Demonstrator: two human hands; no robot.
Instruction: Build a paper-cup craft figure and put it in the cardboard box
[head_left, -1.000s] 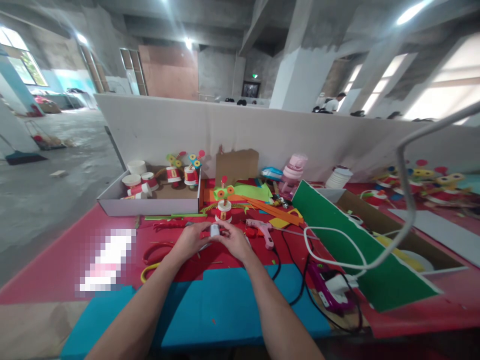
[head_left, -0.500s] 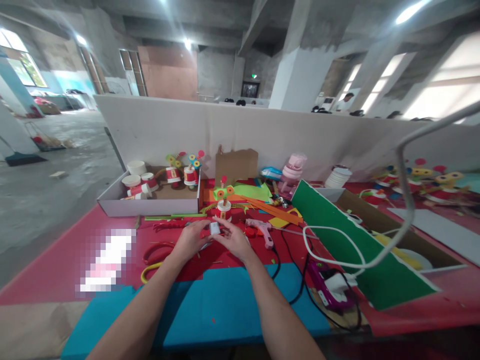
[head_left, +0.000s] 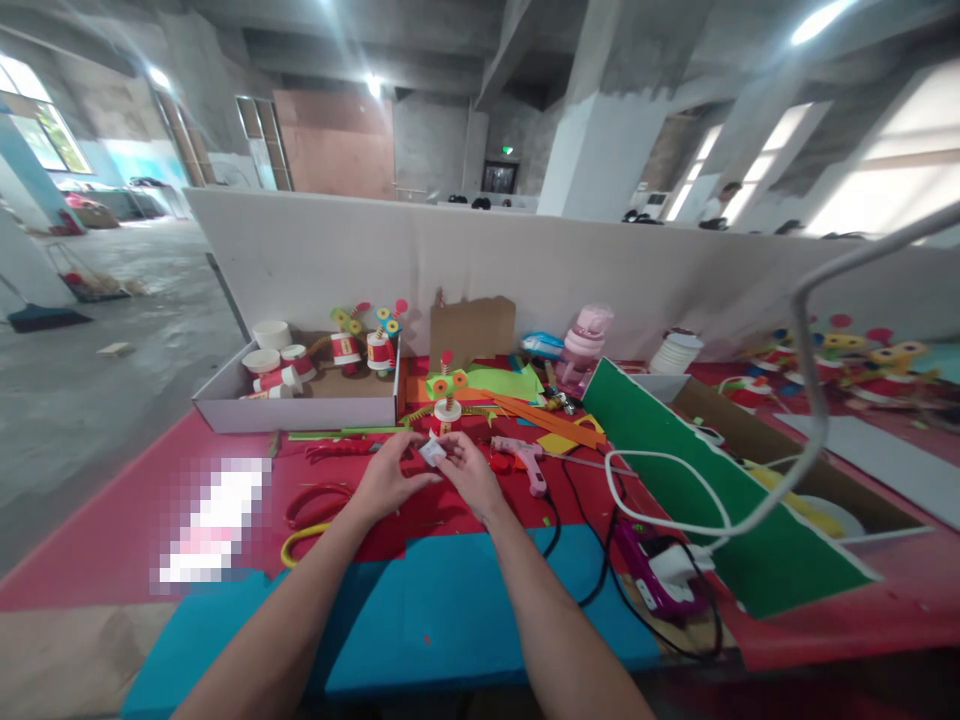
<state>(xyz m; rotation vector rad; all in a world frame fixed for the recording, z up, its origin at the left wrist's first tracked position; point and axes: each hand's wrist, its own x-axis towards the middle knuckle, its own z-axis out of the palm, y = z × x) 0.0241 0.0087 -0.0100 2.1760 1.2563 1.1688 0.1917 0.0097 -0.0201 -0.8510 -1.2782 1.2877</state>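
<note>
A small pale grey-white piece [head_left: 432,453], too small to name exactly, sits between my two hands over the red table. My right hand [head_left: 471,478] pinches its right side between thumb and fingers. Close to its left side is my left hand [head_left: 388,478], thumb apart from the curved fingers, seeming to hold nothing. Just beyond stands a paper-cup figure [head_left: 448,413] with orange-eyed green goggles, a spring and a red ball on top. Right of my right hand lies a pink glue gun [head_left: 521,462]. Scissors [head_left: 307,540] with yellow and red handles are partly hidden by my left forearm.
A white box [head_left: 300,412] of paper cups and two finished figures stands at the left. Orange strips [head_left: 551,422] and green paper lie behind. On the right are a green-sided box [head_left: 720,500], a purple power strip [head_left: 660,580] and loose cables. Blue board [head_left: 450,620] covers the front.
The small piece has turned and tilted in my fingers. My left thumb has drawn away from it, while my right hand keeps its pinch.
</note>
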